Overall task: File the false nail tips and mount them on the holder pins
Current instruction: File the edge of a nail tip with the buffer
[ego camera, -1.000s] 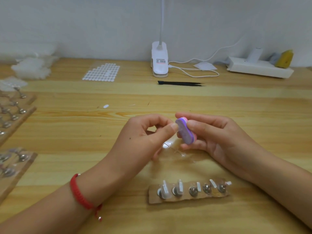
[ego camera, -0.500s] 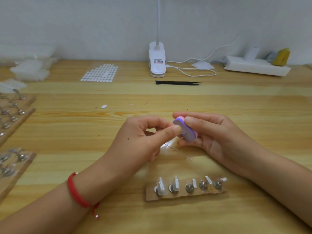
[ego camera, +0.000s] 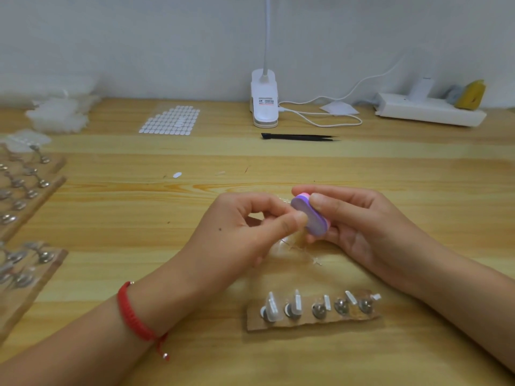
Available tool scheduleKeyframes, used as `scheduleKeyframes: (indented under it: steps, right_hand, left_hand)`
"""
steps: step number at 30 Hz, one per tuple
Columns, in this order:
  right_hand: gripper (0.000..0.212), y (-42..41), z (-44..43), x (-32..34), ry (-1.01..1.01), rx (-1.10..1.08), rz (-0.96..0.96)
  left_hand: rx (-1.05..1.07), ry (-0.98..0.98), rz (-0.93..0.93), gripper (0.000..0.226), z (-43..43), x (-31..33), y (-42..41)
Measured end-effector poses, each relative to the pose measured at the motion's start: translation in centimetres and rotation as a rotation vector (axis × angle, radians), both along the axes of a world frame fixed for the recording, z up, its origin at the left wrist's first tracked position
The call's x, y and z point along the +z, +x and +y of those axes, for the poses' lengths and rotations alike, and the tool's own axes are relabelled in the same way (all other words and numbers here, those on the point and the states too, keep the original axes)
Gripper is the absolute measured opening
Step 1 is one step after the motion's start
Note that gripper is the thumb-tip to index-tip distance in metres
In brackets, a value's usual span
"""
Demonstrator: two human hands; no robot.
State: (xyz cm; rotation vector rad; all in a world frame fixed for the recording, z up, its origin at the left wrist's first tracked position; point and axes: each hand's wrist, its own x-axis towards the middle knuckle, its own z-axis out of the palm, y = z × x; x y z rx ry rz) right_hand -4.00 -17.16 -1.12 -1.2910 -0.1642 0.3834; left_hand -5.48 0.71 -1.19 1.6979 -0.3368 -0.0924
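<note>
My right hand (ego camera: 359,229) grips a small purple and pink nail file block (ego camera: 310,215) above the table's middle. My left hand (ego camera: 245,229) pinches something against the block's purple face with thumb and forefinger; the clear nail tip itself is hidden by my fingers. A few clear plastic bits (ego camera: 295,246) lie on the table just under my hands. Nearer to me sits a cardboard holder strip (ego camera: 312,321) with several metal pins, each carrying a clear nail tip or a white tab.
More cardboard holders with pins (ego camera: 25,190) lie along the left edge. At the back are a sheet of white adhesive dots (ego camera: 170,119), a white clip lamp (ego camera: 264,104) with its cable, black tweezers (ego camera: 298,137), a white power strip (ego camera: 429,110) and a pile of clear tips (ego camera: 58,112).
Both hands stay together over the same spot. The file block has shifted slightly against the pinched piece, a small rubbing motion.
</note>
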Motion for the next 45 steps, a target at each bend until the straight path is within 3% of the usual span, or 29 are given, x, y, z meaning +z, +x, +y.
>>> scheduleKeyframes:
  steps: [6, 9, 11, 15, 18, 24, 29, 33, 36, 40, 45]
  right_hand:
    - [0.028, -0.1, 0.0, -0.1, 0.012, -0.012, 0.002]
    - [0.024, -0.1, 0.1, -0.2, 0.058, -0.021, 0.023]
    - [0.019, 0.1, 0.0, -0.1, 0.163, -0.069, 0.070]
    - [0.015, 0.2, -0.3, 0.0, 0.227, -0.082, 0.098]
    - [0.017, 0.2, -0.2, 0.0, 0.188, -0.076, 0.091]
    - [0.018, -0.6, 0.6, -0.1, 0.021, -0.079, -0.055]
    - [0.019, -0.4, 0.4, -0.1, 0.147, -0.183, 0.004]
    - [0.018, -0.7, 0.8, -0.1, 0.059, -0.131, -0.057]
    - [0.025, -0.2, 0.3, -0.1, 0.206, -0.208, 0.032]
    - [0.030, -0.6, 0.6, -0.1, 0.082, -0.129, -0.033]
    - [0.024, -0.3, 0.3, -0.1, 0.171, -0.182, 0.011]
  left_hand:
    - [0.056, -0.044, -0.021, 0.018, 0.1, -0.2, 0.1]
    - [-0.067, 0.145, -0.182, 0.016, -0.5, -0.5, -0.7]
    - [-0.115, 0.139, -0.234, 0.015, -0.8, -0.4, -1.2]
    - [0.088, -0.147, 0.002, 0.017, 0.1, 0.0, -0.1]
    - [0.187, -0.222, 0.058, 0.023, 0.5, -0.2, 0.6]
    - [0.158, -0.205, 0.044, 0.018, 0.2, -0.4, 0.6]
    - [0.128, -0.210, 0.064, 0.018, 0.2, -0.2, 0.5]
    - [0.105, -0.193, 0.059, 0.015, 0.2, -0.1, 0.5]
    - [0.110, -0.217, 0.077, 0.018, 0.3, -0.2, 0.5]
    - [0.114, -0.213, 0.067, 0.019, 0.3, -0.1, 0.5]
    - [0.101, -0.205, 0.059, 0.015, 0.2, -0.1, 0.4]
